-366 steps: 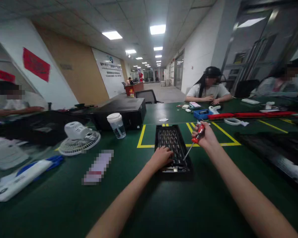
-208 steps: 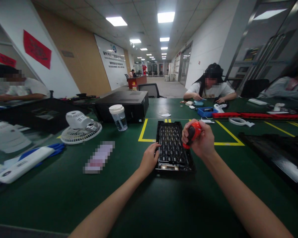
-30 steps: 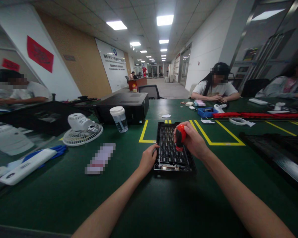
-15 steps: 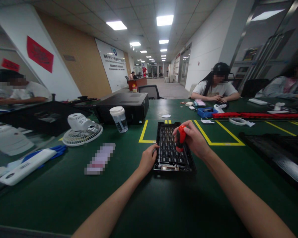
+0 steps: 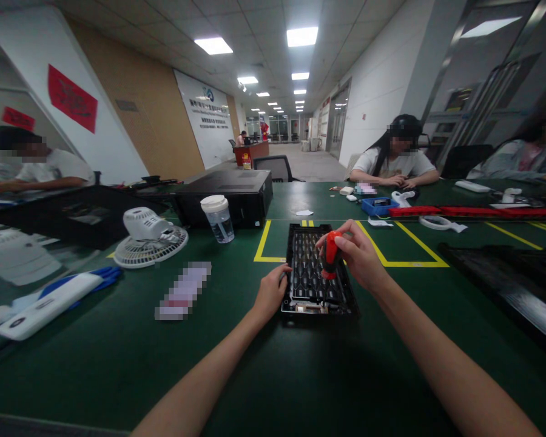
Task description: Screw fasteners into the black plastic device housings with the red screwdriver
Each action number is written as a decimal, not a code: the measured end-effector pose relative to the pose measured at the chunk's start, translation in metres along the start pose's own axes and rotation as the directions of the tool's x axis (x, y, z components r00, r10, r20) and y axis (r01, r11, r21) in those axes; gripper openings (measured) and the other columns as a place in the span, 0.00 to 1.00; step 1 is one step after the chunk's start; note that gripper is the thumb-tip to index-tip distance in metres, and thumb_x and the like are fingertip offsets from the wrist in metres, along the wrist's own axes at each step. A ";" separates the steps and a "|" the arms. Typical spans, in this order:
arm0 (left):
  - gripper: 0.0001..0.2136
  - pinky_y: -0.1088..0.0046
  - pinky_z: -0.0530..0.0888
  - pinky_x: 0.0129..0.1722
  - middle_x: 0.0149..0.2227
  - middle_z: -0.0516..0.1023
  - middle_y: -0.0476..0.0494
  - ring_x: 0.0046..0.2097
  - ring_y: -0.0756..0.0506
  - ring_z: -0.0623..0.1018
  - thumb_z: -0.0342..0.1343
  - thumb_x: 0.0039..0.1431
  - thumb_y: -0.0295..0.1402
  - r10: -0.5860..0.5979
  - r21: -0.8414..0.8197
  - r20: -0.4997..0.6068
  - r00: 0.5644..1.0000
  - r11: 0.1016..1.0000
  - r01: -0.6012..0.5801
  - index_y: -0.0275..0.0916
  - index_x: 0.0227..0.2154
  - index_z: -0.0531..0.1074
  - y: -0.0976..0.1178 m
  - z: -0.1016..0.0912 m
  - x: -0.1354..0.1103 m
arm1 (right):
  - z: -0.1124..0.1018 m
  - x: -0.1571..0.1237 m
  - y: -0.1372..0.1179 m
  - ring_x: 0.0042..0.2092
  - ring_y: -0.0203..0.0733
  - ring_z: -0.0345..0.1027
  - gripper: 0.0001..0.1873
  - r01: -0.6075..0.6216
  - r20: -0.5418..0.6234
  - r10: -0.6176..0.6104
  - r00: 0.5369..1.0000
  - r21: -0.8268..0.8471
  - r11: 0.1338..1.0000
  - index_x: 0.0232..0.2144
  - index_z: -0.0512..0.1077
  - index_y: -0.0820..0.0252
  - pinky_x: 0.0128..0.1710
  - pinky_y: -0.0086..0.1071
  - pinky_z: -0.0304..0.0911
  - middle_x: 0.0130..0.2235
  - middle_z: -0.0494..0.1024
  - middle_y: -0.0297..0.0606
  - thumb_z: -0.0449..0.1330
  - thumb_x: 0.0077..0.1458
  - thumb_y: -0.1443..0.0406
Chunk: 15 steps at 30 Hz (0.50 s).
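Observation:
A black tray-like frame (image 5: pixel 307 240) with a grid of small cells lies on the green table in front of me. My right hand (image 5: pixel 357 255) is closed round a red-handled screwdriver (image 5: pixel 331 254), held upright over the frame's right half with its tip hidden below my fingers. My left hand (image 5: pixel 269 295) rests against the frame's left edge near the front corner, fingers curled on the rim.
A white desk fan (image 5: pixel 148 237) and a lidded plastic cup (image 5: pixel 218 218) stand to the left, a black box (image 5: pixel 230 197) behind them. Yellow tape lines (image 5: pixel 391 258) mark the table. A blue bin (image 5: pixel 375 206) and red strip (image 5: pixel 473 212) lie far right. Other people sit around.
The right hand has turned a little on the screwdriver handle, and the handle sits slightly more upright. The left hand and the frame have stayed put.

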<state>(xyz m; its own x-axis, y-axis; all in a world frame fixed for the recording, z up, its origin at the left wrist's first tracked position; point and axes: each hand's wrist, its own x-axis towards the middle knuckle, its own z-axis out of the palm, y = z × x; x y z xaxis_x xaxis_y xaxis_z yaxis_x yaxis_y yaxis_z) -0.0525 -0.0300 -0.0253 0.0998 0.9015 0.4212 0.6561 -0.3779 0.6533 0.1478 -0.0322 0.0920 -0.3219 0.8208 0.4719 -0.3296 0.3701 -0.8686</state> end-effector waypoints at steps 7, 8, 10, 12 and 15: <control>0.12 0.68 0.64 0.53 0.48 0.72 0.46 0.51 0.48 0.70 0.44 0.56 0.25 0.010 -0.003 -0.010 1.000 1.000 -0.010 0.40 0.40 0.69 0.000 0.000 0.000 | 0.001 -0.001 0.001 0.31 0.38 0.70 0.11 0.054 -0.030 -0.055 0.998 -0.028 0.998 0.29 0.57 0.57 0.30 0.31 0.64 0.30 0.75 0.34 0.58 0.51 0.65; 0.12 0.68 0.64 0.53 0.48 0.72 0.46 0.51 0.48 0.70 0.44 0.56 0.25 0.009 -0.004 -0.010 1.000 1.000 -0.009 0.40 0.40 0.69 0.000 0.000 0.000 | 0.001 -0.001 0.001 0.31 0.37 0.70 0.11 0.059 -0.038 -0.060 0.997 -0.040 0.997 0.29 0.57 0.57 0.30 0.31 0.64 0.30 0.75 0.34 0.59 0.50 0.65; 0.12 0.68 0.64 0.53 0.48 0.72 0.46 0.51 0.48 0.70 0.44 0.56 0.25 0.008 -0.003 -0.009 1.000 1.000 -0.008 0.40 0.40 0.69 0.000 0.001 0.000 | 0.002 -0.001 0.001 0.31 0.36 0.70 0.11 0.067 -0.053 -0.070 0.996 -0.063 0.996 0.28 0.57 0.58 0.30 0.30 0.64 0.29 0.75 0.34 0.60 0.50 0.66; 0.12 0.69 0.64 0.53 0.48 0.72 0.46 0.51 0.48 0.70 0.44 0.56 0.25 0.008 0.001 -0.007 1.000 1.000 -0.008 0.40 0.40 0.69 -0.001 0.000 0.000 | 0.002 -0.001 0.002 0.30 0.35 0.70 0.12 0.069 -0.061 -0.074 0.995 -0.074 0.995 0.28 0.57 0.58 0.30 0.29 0.64 0.29 0.75 0.34 0.60 0.49 0.66; 0.12 0.68 0.64 0.53 0.48 0.72 0.46 0.51 0.48 0.70 0.44 0.56 0.25 0.009 0.003 -0.007 1.000 1.000 -0.009 0.40 0.40 0.69 -0.001 0.000 0.000 | 0.002 -0.001 0.002 0.30 0.35 0.70 0.12 0.070 -0.061 -0.074 0.995 -0.075 0.995 0.28 0.57 0.58 0.30 0.29 0.64 0.28 0.75 0.33 0.61 0.48 0.66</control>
<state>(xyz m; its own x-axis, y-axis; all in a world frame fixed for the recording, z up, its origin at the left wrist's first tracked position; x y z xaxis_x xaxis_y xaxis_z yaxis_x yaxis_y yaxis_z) -0.0530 -0.0298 -0.0260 0.1004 0.8966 0.4313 0.6577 -0.3851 0.6474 0.1456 -0.0328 0.0900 -0.2419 0.8160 0.5250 -0.2833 0.4581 -0.8426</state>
